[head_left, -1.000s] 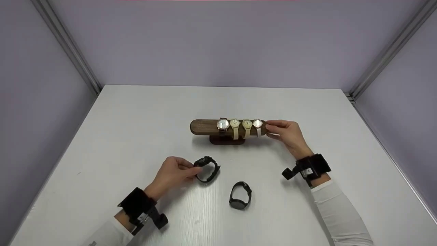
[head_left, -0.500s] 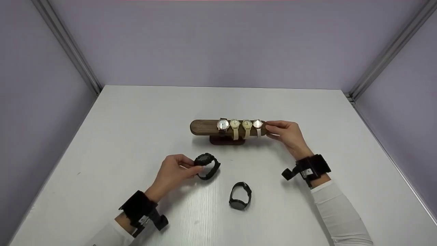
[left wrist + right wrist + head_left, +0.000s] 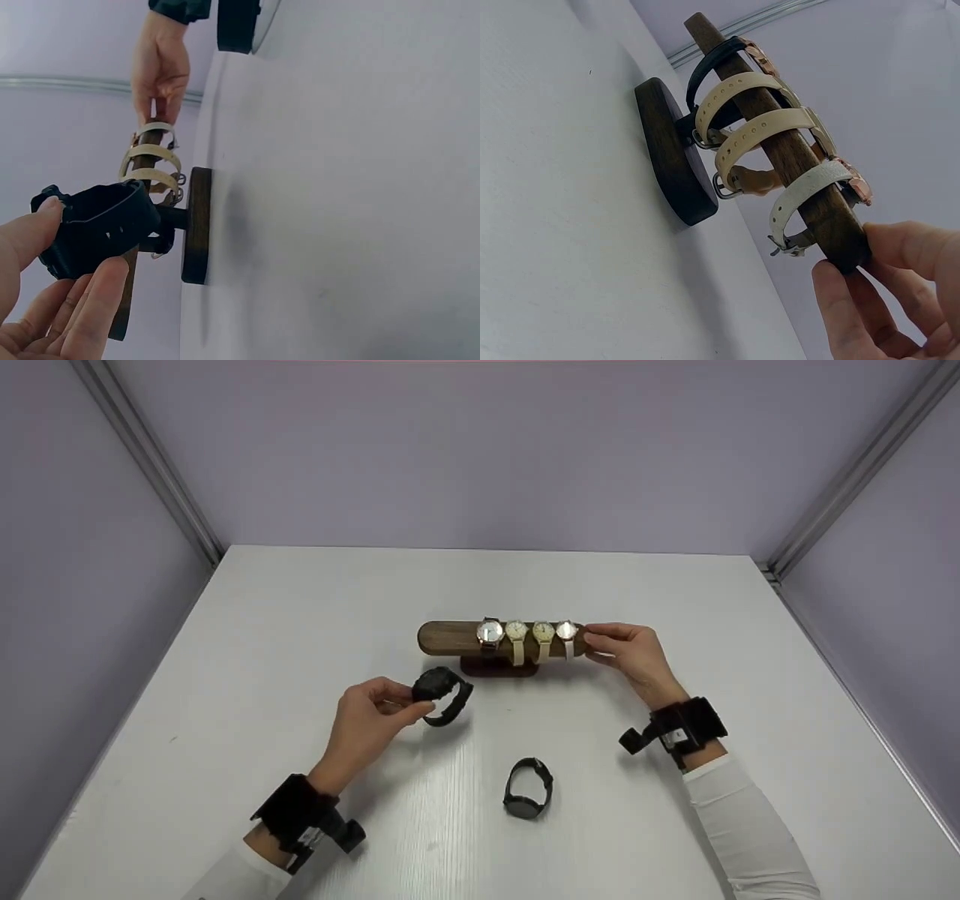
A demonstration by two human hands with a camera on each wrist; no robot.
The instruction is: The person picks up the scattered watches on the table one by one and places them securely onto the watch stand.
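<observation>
Nearest on the white bench [image 3: 262, 660], a black watch [image 3: 527, 789] lies alone with its strap closed in a loop, dial toward the near edge. Left of it and a little farther, the left hand [image 3: 367, 721] pinches a second black watch [image 3: 441, 694] between thumb and fingertips and holds it up off the bench, just near and left of the stand. This watch is matte black all over, with a chunky round case and a broad rubbery strap buckled into a ring. Beyond stands the wooden watch stand [image 3: 454, 637]: a dark, smooth, rounded bar on a short post and an oval base. Four watches [image 3: 527, 633] sit side by side on its right half, one on a dark strap, three on pale beige straps. The right hand [image 3: 632, 652] grips the bar's right end with its fingertips.
</observation>
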